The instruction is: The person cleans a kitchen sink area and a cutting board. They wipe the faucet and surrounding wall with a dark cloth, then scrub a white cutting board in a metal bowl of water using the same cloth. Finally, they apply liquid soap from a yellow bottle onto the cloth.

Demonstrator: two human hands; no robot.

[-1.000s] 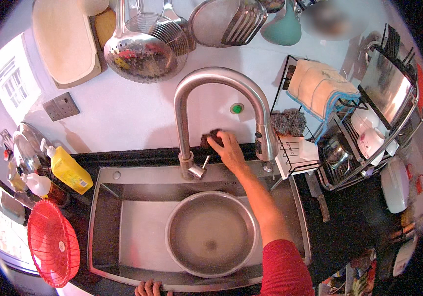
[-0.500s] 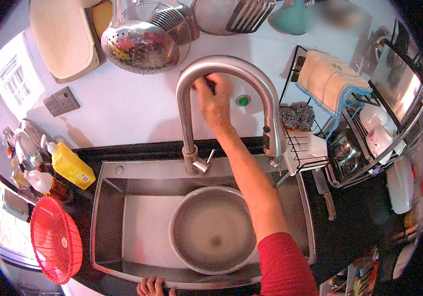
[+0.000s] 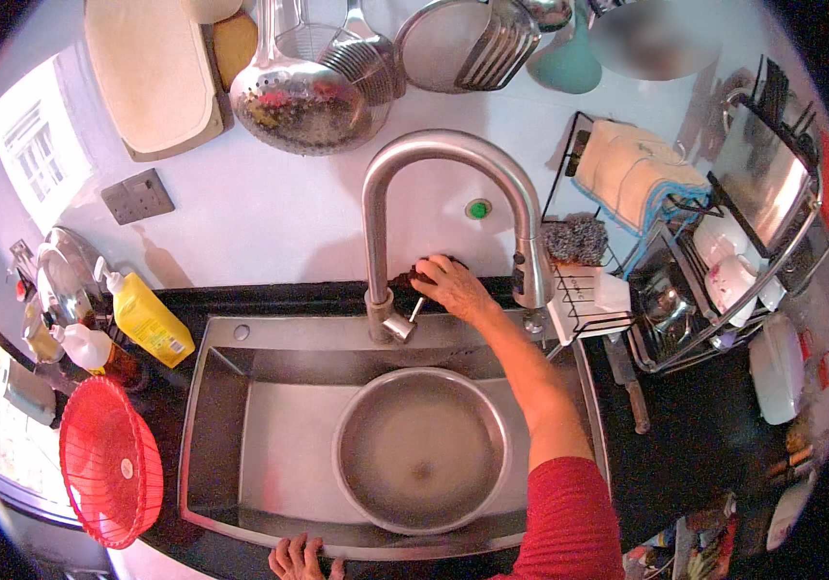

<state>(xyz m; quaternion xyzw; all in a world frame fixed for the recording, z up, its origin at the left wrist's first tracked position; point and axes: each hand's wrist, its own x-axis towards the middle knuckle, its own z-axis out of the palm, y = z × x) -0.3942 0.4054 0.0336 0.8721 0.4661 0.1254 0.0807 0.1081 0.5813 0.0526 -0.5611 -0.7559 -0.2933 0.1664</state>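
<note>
My right hand (image 3: 451,288) reaches over the sink to the ledge behind it, just right of the tap lever. Its fingers are closed over a small dark pad (image 3: 445,259), mostly hidden and pressed against the black strip at the wall's foot. My left hand (image 3: 302,559) rests on the sink's front rim, fingers spread and nothing in them. Between my hands lies the steel sink (image 3: 212,454), with a round metal basin (image 3: 421,445) of cloudy water inside. A tall curved tap (image 3: 378,222) arches above the sink's back edge.
A red plastic basket (image 3: 110,464) and a yellow bottle (image 3: 149,319) stand on the left. At the right are a dish rack (image 3: 772,300), a folded cloth (image 3: 637,174), a steel-wool scrubber (image 3: 574,240) and a knife (image 3: 629,382). Ladles and strainers (image 3: 303,106) hang above.
My right hand has come down from the wall behind the tap to the ledge right of its lever, still holding the dark pad. My left hand stays at the sink's front rim.
</note>
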